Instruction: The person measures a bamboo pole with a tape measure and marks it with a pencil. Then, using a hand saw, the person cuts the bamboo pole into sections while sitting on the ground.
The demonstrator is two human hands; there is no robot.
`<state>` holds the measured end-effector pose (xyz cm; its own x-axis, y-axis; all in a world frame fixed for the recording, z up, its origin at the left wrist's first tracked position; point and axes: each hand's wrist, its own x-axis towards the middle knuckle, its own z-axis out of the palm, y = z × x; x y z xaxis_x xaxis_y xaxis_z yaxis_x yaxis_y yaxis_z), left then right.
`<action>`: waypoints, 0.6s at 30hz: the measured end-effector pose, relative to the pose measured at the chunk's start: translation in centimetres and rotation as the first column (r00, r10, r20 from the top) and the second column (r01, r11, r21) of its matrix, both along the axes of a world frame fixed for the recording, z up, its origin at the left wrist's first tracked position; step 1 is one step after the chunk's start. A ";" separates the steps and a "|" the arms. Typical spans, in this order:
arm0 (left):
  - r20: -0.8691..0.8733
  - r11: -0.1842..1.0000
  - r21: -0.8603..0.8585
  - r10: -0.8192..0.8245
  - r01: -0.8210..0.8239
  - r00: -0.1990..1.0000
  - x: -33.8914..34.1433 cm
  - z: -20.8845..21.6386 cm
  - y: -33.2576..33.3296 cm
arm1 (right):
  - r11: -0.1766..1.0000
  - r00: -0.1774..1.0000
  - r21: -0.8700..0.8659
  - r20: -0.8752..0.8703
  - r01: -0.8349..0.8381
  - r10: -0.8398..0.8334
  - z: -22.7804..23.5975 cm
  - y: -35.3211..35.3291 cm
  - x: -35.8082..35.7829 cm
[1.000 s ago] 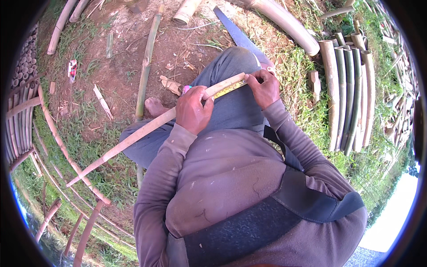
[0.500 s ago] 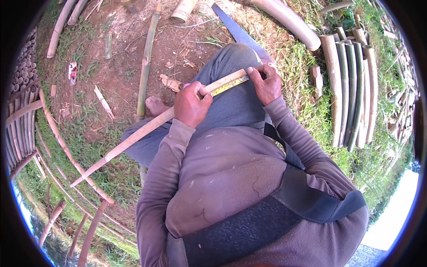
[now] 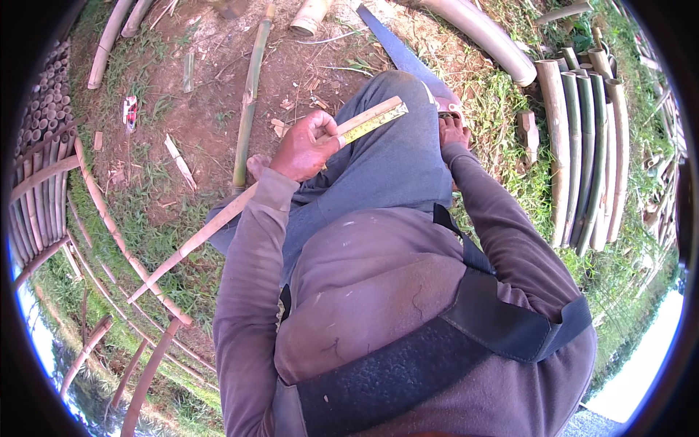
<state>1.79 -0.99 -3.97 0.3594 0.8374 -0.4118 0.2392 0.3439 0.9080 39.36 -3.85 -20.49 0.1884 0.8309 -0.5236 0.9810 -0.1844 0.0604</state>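
My left hand (image 3: 302, 148) is closed around a long, thin bamboo strip (image 3: 195, 240) and the yellow blade of a tape measure (image 3: 370, 127) laid along it. The strip slants across my bent leg, its upper end past my knee, its lower end out to the left. Beside that knee, my right hand (image 3: 454, 133) has its fingers bent at the handle of a handsaw (image 3: 399, 53), partly hidden by the hand and leg. The saw's blue-grey blade lies on the ground, pointing away from me.
Several cut bamboo poles (image 3: 582, 160) lie side by side at the right, with a wooden block (image 3: 527, 137) near them. A thick pole (image 3: 484, 36) lies beyond the saw. A green bamboo piece (image 3: 252, 98) and a red-and-white object (image 3: 130, 113) lie at the left, near a bamboo rack (image 3: 44, 193).
My right hand has left the upper end of the strip and moved down to the saw handle. My left hand still holds the strip and tape, slightly shifted.
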 end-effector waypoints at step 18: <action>-0.054 0.994 -0.017 0.105 -0.106 0.993 -2.5 0.4 5.7 | 0.744 0.638 0.386 -0.767 0.545 -0.070 17.7 -4.6 0.1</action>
